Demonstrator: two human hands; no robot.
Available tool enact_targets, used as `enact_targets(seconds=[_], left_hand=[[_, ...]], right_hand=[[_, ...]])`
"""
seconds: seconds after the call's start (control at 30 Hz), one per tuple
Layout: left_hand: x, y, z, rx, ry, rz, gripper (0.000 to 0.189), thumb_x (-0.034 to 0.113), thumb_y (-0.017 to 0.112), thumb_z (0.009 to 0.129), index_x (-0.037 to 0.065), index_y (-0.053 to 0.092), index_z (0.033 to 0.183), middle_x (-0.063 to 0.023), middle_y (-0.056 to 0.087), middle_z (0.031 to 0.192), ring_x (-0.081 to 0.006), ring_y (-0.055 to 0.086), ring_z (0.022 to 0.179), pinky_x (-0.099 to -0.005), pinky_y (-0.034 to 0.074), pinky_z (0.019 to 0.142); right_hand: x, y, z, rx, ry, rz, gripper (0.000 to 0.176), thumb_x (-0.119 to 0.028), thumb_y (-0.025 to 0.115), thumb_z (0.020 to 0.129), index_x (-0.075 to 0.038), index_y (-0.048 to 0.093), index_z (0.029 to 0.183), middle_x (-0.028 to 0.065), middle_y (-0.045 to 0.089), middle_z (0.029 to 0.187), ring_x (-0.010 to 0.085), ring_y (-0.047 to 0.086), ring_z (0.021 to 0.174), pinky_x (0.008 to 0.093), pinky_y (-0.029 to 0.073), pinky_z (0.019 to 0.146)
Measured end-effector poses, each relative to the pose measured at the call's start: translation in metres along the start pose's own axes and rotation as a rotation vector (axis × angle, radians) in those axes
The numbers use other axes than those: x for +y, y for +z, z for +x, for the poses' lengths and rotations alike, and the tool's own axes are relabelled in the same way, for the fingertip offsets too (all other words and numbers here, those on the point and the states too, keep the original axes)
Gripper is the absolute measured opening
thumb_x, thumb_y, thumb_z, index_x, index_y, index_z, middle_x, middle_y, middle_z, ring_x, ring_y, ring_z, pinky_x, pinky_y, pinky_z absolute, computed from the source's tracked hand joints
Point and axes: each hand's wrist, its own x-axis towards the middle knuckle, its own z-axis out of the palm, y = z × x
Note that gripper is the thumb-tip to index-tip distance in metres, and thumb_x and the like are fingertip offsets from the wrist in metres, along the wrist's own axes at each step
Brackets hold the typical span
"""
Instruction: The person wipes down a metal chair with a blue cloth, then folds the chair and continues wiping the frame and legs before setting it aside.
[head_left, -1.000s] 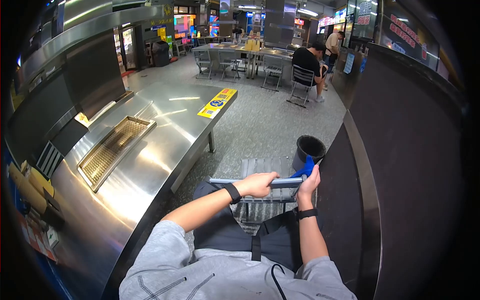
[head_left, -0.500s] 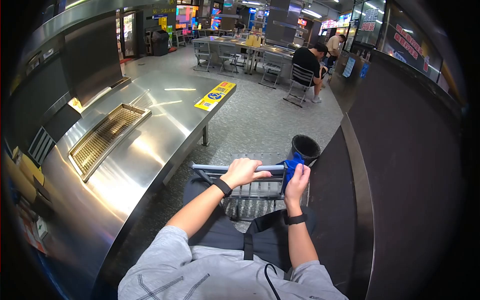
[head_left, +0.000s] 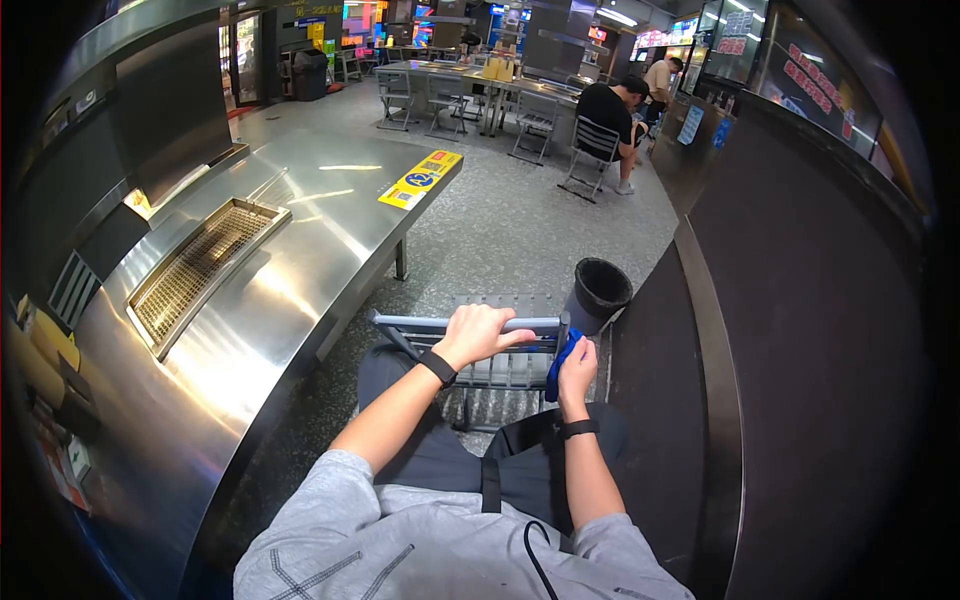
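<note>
Left hand: the left hand [head_left: 478,335] is clamped over the top rail [head_left: 405,322] of the chair's backrest, its thumb pointing right along the bar.
Right hand: the right hand [head_left: 577,374] is closed on a blue cloth [head_left: 563,365], held against the right upright of the same backrest.
Chair: a grey metal chair [head_left: 505,380] with a slatted seat stands on the floor [head_left: 480,228] directly in front of the person, between their knees, its backrest nearest them and the seat beyond it.
Bucket: a dark bucket [head_left: 600,288] stands just beyond the right hand, near the chair's right side and close to the dark partition [head_left: 815,350].
Tabletop: a steel tabletop [head_left: 290,285] runs along the left, with a rectangular wire grate [head_left: 208,268] set in it and a yellow label [head_left: 420,180] at its far corner.
Background: a person in black [head_left: 603,112] sits on a folding chair [head_left: 598,140]; another person [head_left: 658,80] stands farther back.
</note>
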Motion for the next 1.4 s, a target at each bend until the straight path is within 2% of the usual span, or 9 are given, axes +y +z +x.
enact_targets(seconds=[0.1, 0.23, 0.33, 0.67, 0.8, 1.0, 1.17, 1.3, 1.4], left_hand=[[0.001, 0.004, -0.002, 0.053, 0.02, 0.005, 0.063, 0.07, 0.058, 0.084, 0.009, 0.062, 0.07, -0.0165, 0.061, 0.057, -0.0384, 0.065, 0.061, -0.0472, 0.05, 0.055], [0.002, 0.005, -0.003, 0.109, 0.03, 0.008, 0.063, 0.069, 0.06, 0.083, 0.009, 0.058, 0.065, -0.016, 0.058, 0.053, -0.0393, 0.063, 0.058, -0.048, 0.048, 0.052], [0.001, 0.006, -0.004, 0.116, 0.03, 0.003, 0.062, 0.068, 0.06, 0.084, 0.009, 0.059, 0.066, -0.0159, 0.058, 0.054, -0.0392, 0.063, 0.058, -0.0478, 0.048, 0.052], [0.002, 0.007, -0.004, 0.124, 0.025, 0.008, 0.061, 0.068, 0.059, 0.084, 0.01, 0.061, 0.067, -0.0153, 0.059, 0.055, -0.0384, 0.064, 0.059, -0.047, 0.049, 0.053], [0.002, 0.008, -0.003, 0.135, 0.025, 0.014, 0.061, 0.068, 0.06, 0.084, 0.01, 0.061, 0.067, -0.0153, 0.059, 0.054, -0.0379, 0.064, 0.058, -0.0466, 0.049, 0.052], [0.0, 0.009, -0.004, 0.164, 0.04, 0.007, 0.06, 0.067, 0.061, 0.084, 0.01, 0.059, 0.065, -0.0151, 0.058, 0.053, -0.0375, 0.064, 0.057, -0.0466, 0.049, 0.051], [0.001, 0.007, -0.005, 0.123, 0.023, 0.016, 0.059, 0.067, 0.06, 0.084, 0.01, 0.062, 0.068, -0.0147, 0.061, 0.056, -0.0364, 0.065, 0.058, -0.0458, 0.05, 0.052], [0.002, 0.008, -0.002, 0.151, 0.024, 0.021, 0.059, 0.067, 0.061, 0.084, 0.01, 0.059, 0.066, -0.0147, 0.059, 0.054, -0.0375, 0.064, 0.057, -0.0465, 0.05, 0.052], [0.002, 0.008, -0.001, 0.16, 0.03, 0.023, 0.059, 0.066, 0.061, 0.084, 0.01, 0.059, 0.066, -0.0149, 0.059, 0.054, -0.0378, 0.064, 0.058, -0.0469, 0.049, 0.052]], right_hand=[[-0.007, -0.005, 0.003, -0.044, 0.136, 0.083, 0.034, -0.028, 0.05, 0.103, 0.001, 0.059, 0.086, 0.0093, 0.061, 0.075, 0.0166, 0.053, 0.072, 0.0347, 0.044, 0.069], [-0.058, -0.01, 0.01, -0.09, 0.102, 0.245, 0.035, -0.031, 0.054, 0.102, -0.002, 0.057, 0.082, -0.0007, 0.052, 0.072, 0.0081, 0.045, 0.071, 0.0291, 0.041, 0.066], [-0.088, -0.01, 0.013, -0.104, 0.093, 0.321, 0.036, -0.031, 0.054, 0.102, -0.001, 0.056, 0.082, -0.0002, 0.053, 0.072, 0.0086, 0.046, 0.071, 0.029, 0.041, 0.066], [-0.023, -0.011, -0.004, -0.007, 0.11, -0.025, 0.04, -0.034, 0.053, 0.102, 0.004, 0.061, 0.091, 0.013, 0.066, 0.082, 0.0204, 0.058, 0.077, 0.0361, 0.047, 0.076], [-0.038, -0.012, 0.001, -0.028, 0.141, 0.119, 0.035, -0.032, 0.057, 0.101, 0.0, 0.061, 0.088, 0.0026, 0.06, 0.077, 0.0097, 0.051, 0.075, 0.0286, 0.044, 0.07], [-0.066, -0.013, 0.004, -0.093, 0.073, 0.197, 0.033, -0.03, 0.057, 0.101, 0.0, 0.059, 0.086, 0.0044, 0.057, 0.072, 0.0093, 0.05, 0.071, 0.0315, 0.044, 0.067], [-0.006, -0.01, -0.002, -0.026, 0.112, -0.024, 0.041, -0.038, 0.058, 0.098, 0.002, 0.061, 0.087, 0.0161, 0.066, 0.079, 0.0233, 0.061, 0.074, 0.0393, 0.048, 0.071], [-0.017, -0.013, 0.001, -0.049, 0.199, 0.035, 0.036, -0.033, 0.059, 0.099, -0.001, 0.06, 0.083, 0.0026, 0.061, 0.074, 0.0097, 0.053, 0.07, 0.0291, 0.044, 0.066], [-0.054, -0.013, 0.007, -0.082, 0.098, 0.216, 0.033, -0.03, 0.058, 0.1, -0.003, 0.059, 0.082, -0.0019, 0.056, 0.072, 0.0053, 0.048, 0.069, 0.0253, 0.041, 0.064]])
